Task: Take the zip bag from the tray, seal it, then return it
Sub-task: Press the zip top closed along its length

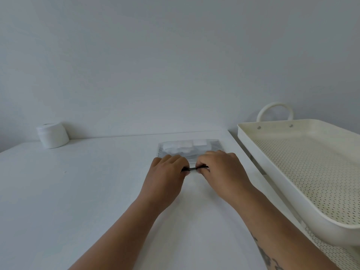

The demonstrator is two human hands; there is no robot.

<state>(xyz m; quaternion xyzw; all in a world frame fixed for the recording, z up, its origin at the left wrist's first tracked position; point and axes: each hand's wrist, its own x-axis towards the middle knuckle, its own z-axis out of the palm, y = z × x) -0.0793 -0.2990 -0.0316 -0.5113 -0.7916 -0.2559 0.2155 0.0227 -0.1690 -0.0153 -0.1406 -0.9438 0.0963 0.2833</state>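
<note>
A clear zip bag (190, 149) with white pads inside lies flat on the white table (78, 191), its dark zip strip along the near edge. My left hand (167, 172) and my right hand (222, 168) both pinch that strip, fingertips close together near its middle. A short black stretch of the strip shows between the two hands. The cream perforated tray (303, 168) stands to the right of the bag, with nothing visible inside it.
A white roll (52, 135) sits at the far left against the wall. The tray has a loop handle (275, 110) at its far end and rests on a perforated shelf (331, 252) beside the table's right edge.
</note>
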